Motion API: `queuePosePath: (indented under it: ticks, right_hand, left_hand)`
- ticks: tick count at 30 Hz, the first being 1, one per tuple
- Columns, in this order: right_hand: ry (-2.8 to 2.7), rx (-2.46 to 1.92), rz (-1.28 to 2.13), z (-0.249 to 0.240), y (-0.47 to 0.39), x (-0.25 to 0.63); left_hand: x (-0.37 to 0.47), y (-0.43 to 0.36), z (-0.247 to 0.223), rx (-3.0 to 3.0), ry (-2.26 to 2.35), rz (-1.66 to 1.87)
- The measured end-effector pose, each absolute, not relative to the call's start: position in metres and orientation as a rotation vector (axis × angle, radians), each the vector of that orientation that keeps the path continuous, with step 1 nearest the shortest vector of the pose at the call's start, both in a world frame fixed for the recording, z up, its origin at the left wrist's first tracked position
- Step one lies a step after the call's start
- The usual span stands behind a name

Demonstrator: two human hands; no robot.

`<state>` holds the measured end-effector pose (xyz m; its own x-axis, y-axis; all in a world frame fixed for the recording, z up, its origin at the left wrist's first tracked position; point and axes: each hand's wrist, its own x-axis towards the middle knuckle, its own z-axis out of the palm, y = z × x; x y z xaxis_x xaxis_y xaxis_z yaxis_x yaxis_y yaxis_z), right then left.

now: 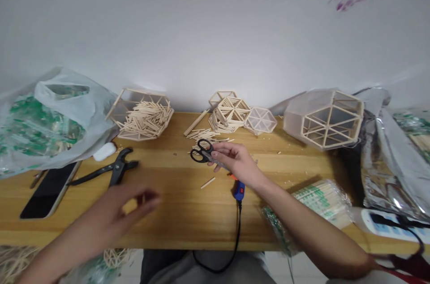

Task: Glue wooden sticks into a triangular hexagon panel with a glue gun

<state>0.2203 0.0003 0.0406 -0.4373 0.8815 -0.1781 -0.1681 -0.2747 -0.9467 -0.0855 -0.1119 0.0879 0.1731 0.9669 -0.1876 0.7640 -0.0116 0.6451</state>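
My right hand [235, 161] is closed on small black-handled scissors [200, 153], holding them by the blade part with the handles pointing left. Just below it lies a blue glue gun [239, 191] with a black cord. Short wooden sticks [203, 136] are scattered behind the scissors, and a single stick [208, 182] lies in front of them. My left hand [134, 205], blurred by motion, hovers over the left part of the table near black pliers [117, 167]. Its thumb and fingers are curved apart around a gap, with nothing seen between them.
A hexagonal stick frame [124, 129] full of short sticks stands at the back left, beside a plastic bag [97, 118]. Small hexagonal frames [231, 109] and a larger covered one [311, 118] line the wall. A phone [47, 194], packaged sticks [319, 201] and a power strip [379, 225] lie nearer.
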Motion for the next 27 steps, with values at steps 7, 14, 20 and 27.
queuePosePath:
  ticks: [7, 14, 20, 27]
  right_hand:
    - [-1.480, -1.036, 1.609, 0.040, 0.000, 0.222]
    - [-1.591, -1.123, 1.318, 0.036, 0.002, 0.224]
    - [-1.332, -1.182, 1.407, 0.044, 0.007, 0.225]
    - [-1.250, -1.134, 1.473, 0.048, 0.008, 0.225]
  left_hand:
    - [0.000, 0.004, 0.070, 2.017, 1.355, 0.684]
    - [0.005, 0.004, 0.053, 1.936, 1.233, 0.710]
    - [0.005, -0.001, 0.049, 1.641, 1.199, 0.777]
    - [0.015, -0.007, 0.044, 1.276, 1.071, 0.897]
